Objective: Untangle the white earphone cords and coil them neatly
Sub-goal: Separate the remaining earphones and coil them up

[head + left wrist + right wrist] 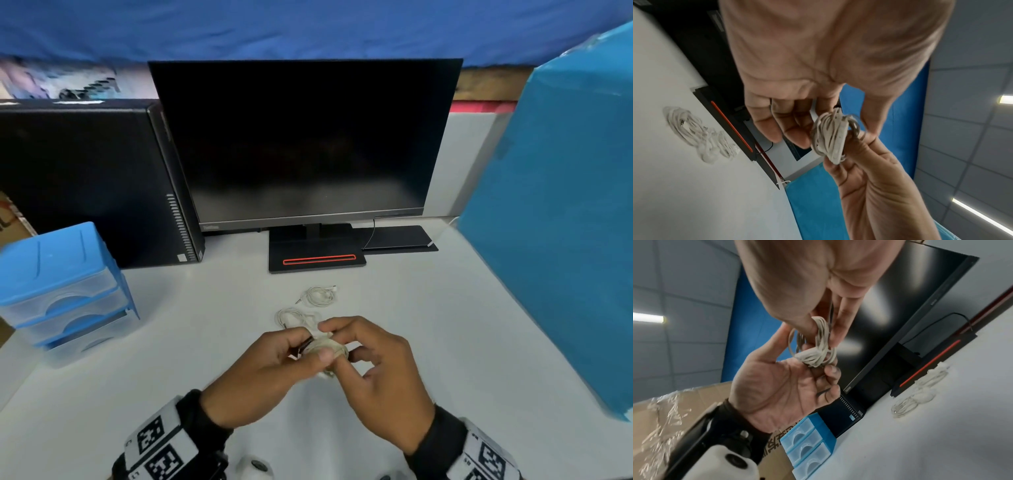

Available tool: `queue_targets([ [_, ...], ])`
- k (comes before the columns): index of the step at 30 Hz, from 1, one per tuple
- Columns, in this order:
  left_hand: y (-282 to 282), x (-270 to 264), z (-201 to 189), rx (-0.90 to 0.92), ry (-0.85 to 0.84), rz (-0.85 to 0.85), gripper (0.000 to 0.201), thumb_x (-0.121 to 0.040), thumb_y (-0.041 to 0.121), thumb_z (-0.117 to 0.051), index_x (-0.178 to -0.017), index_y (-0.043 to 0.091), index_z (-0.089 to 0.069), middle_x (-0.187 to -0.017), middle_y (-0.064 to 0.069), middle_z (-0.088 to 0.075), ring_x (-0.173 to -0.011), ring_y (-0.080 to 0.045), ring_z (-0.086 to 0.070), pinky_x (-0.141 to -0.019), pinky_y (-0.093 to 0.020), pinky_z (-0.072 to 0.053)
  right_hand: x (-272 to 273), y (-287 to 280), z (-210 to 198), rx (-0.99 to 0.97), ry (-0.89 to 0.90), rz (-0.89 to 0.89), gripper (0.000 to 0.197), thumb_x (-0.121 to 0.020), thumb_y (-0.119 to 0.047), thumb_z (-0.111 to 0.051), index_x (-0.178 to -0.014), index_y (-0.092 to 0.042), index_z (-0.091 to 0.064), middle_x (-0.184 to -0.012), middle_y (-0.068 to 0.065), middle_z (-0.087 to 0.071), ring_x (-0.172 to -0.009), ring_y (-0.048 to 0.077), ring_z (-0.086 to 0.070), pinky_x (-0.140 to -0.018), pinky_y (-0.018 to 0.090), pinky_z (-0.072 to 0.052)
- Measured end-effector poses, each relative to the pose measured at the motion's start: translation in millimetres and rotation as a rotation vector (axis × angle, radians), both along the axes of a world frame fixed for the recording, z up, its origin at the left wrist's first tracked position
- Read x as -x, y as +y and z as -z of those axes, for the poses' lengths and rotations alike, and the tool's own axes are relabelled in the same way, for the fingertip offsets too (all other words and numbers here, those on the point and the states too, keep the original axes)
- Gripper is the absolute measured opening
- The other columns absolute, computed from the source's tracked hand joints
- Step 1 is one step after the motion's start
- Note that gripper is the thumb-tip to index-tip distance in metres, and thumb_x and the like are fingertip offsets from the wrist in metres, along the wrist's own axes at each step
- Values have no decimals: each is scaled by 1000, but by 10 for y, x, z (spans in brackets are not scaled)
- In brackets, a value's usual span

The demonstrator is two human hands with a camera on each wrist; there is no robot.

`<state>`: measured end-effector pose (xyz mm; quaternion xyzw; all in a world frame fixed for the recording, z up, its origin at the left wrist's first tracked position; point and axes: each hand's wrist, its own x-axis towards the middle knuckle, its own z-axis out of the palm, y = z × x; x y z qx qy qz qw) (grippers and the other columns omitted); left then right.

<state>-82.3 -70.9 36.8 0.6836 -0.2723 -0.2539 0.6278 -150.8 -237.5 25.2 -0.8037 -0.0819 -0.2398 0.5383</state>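
White cord bundle (327, 349) sits between your two hands, above the counter (428, 325), in front of the monitor base (317, 258).

1. L hand (270, 373): grip closed on the bundle; thumb and fingers pinch it from the left side.
2. R hand (376, 370): grip closed on the same bundle; fingertips (835, 335) curl round the loops, and in the R wrist view the thumb passes through the loops.
3. Bundle condition: several loops wound together, inline remote (835, 146) lying along the outside. Not touching the counter.
4. Other cords: near coil (296, 317) lies flat on the counter between your hands and the monitor base. Far coil (320, 294) lies just beyond it, closer to the base, plug end pointing left. Both are apart from your hands.
5. Ref. items: PC tower (102, 178) stands left of the monitor base; blue drawer unit (65, 291) left of the base, nearer you; blue box (565, 222) to the right.
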Motion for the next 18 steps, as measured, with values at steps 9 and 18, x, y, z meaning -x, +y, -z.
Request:
queue_targets([
  [9, -31, 29, 12, -40, -238, -169, 16, -80, 23, -70, -96, 20, -69, -94, 0, -74, -92, -18, -69, -90, -36, -52, -25, -34, 0, -78, 49, 54, 15, -84, -5, -72, -86, -19, -76, -95, -17, -72, -85, 10, -70, -66, 18, -56],
  [18, -66, 66, 48, -19, -311, -298, 27, -85, 13, -73, -108, 26, -73, -97, 10, -76, -90, -13, -70, -83, -20, -53, -10, -23, 32, -190, 97, 59, 20, -87, -3, -71, -92, -21, -77, -95, -12, -75, -89, 14, -73, -74, 29, -60],
])
